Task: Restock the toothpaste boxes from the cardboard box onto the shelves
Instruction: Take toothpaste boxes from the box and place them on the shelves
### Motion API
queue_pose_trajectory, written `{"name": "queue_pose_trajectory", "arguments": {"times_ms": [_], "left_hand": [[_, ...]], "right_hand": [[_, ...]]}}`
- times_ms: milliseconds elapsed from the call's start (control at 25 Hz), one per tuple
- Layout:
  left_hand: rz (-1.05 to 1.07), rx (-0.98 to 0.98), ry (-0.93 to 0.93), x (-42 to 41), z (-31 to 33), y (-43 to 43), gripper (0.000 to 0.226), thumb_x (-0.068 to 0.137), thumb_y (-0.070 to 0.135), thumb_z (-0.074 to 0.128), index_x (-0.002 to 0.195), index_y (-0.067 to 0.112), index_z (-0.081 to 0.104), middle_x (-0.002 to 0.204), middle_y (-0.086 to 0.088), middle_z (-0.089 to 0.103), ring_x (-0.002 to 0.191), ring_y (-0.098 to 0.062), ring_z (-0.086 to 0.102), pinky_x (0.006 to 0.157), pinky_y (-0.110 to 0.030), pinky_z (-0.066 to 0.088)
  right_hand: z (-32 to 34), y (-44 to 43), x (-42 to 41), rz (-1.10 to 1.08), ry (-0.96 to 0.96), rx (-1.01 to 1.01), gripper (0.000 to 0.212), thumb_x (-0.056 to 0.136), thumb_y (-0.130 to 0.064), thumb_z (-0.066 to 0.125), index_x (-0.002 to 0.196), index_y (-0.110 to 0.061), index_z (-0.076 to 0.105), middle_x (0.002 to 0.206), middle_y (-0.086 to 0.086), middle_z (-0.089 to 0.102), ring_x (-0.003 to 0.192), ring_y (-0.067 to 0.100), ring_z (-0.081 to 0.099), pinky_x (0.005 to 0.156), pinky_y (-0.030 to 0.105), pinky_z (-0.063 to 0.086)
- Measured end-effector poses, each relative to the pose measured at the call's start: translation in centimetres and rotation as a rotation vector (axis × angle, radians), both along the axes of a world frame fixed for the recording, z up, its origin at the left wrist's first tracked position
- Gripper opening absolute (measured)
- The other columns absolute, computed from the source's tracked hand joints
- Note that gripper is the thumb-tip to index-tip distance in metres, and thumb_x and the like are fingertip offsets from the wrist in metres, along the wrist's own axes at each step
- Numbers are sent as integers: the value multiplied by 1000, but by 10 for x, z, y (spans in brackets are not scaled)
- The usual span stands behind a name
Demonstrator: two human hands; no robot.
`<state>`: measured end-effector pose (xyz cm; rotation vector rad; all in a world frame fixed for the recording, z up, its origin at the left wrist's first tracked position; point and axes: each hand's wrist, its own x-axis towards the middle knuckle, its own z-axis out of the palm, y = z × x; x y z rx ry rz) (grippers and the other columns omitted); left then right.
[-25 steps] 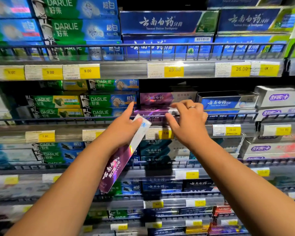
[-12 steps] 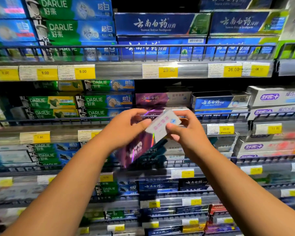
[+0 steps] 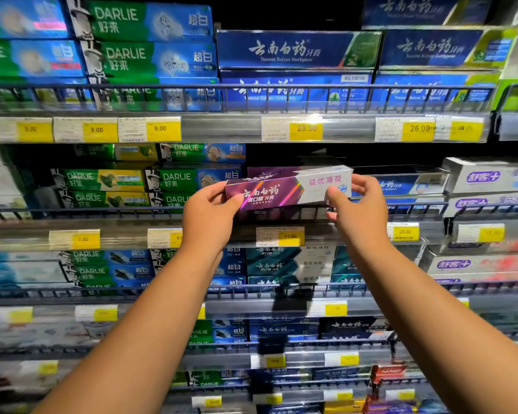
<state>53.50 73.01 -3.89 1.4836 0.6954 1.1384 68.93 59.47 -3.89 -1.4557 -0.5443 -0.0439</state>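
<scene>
Toothpaste aisle seen from my own head, both bare arms stretched toward the second shelf from the top. I hold one purple and white toothpaste box (image 3: 287, 189) level between my hands, its long face turned outward. My left hand (image 3: 208, 216) pinches its purple end, thumb in front and fingers behind. My right hand (image 3: 361, 210) pinches the white end the same way.

A second ago my left hand alone held this box, hanging down at a steep slant, while my right hand was pressed against the purple stock on the shelf. Half a second ago the box was swinging up and my right hand was meeting its white end. Now it is horizontal, just above the wire front rail (image 3: 281, 211) of the shelf and in front of another purple box (image 3: 265, 171) like it, over the yellow price label (image 3: 290, 236) marked 17.00.

I judge the box is lined up for its slot and only needs sliding in over the rail. Green Darlie boxes (image 3: 174, 180) sit just left, blue boxes (image 3: 401, 183) just right. The cardboard supply box is out of view.
</scene>
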Motion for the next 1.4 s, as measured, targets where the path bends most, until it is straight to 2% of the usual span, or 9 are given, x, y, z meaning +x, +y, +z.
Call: {"name": "queue_pose_trajectory", "arguments": {"times_ms": [160, 280, 520, 680, 840, 1040, 1160, 1280, 1400], "left_hand": [[106, 146, 103, 8, 8, 9, 45, 84, 17, 72, 128, 11, 61, 122, -3, 65, 109, -13, 61, 99, -32, 49], [128, 178, 162, 16, 12, 13, 50, 86, 19, 70, 133, 11, 55, 127, -4, 61, 105, -10, 56, 96, -26, 44], [84, 248, 313, 27, 1, 23, 57, 88, 22, 67, 141, 14, 48, 134, -7, 54, 85, -7, 57, 86, -22, 41], [83, 313, 460, 30, 2, 27, 63, 88, 25, 64, 146, 15, 40, 144, -11, 46, 112, -26, 58, 101, -37, 45], [88, 311, 502, 29, 2, 24, 64, 89, 25, 62, 147, 18, 36, 141, -10, 48, 108, -25, 58, 93, -36, 46], [51, 325, 445, 28, 6, 13, 58, 90, 22, 61, 145, 15, 41, 127, -4, 59, 90, -14, 56, 78, -26, 41], [27, 263, 396, 24, 6, 9, 61, 90, 22, 63, 146, 18, 39, 132, -2, 53, 97, -11, 52, 83, -26, 41], [131, 339, 303, 20, 1, -3, 55, 89, 21, 63, 140, 22, 44, 128, 3, 42, 99, -12, 50, 83, -22, 37], [8, 402, 166, 24, -9, -34, 45, 88, 17, 63, 131, 28, 50, 126, 3, 49, 102, -10, 56, 79, -16, 43]], "right_hand": [[8, 5, 16, -153, -347, -312, 46, 82, -24, 67, 123, -28, 46, 107, 2, 61, 103, 26, 55, 84, 37, 46], [12, 13, 22, -239, -507, -485, 40, 88, -26, 61, 125, -27, 48, 114, 6, 58, 111, 31, 45, 82, 33, 34], [-5, 21, 29, -400, -669, -795, 42, 87, -23, 57, 128, -24, 46, 121, 12, 55, 109, 34, 42, 83, 43, 39], [-10, 23, 27, -456, -712, -799, 46, 85, -23, 60, 129, -26, 47, 127, 11, 44, 107, 34, 39, 86, 43, 35], [-12, 22, 28, -469, -719, -787, 47, 83, -21, 63, 128, -26, 48, 130, 10, 36, 107, 33, 38, 88, 44, 34], [-12, 19, 26, -464, -693, -817, 51, 85, -24, 57, 133, -26, 42, 133, 11, 34, 109, 34, 37, 89, 45, 33], [-13, 12, 22, -438, -676, -824, 56, 84, -28, 58, 136, -28, 38, 137, 9, 30, 114, 34, 34, 91, 46, 32], [-18, -3, 13, -414, -643, -774, 55, 86, -32, 58, 137, -29, 39, 140, 6, 29, 119, 33, 31, 95, 45, 29], [-26, -25, 8, -390, -578, -721, 55, 86, -31, 58, 138, -30, 41, 139, 5, 31, 121, 31, 31, 96, 44, 28]]}}
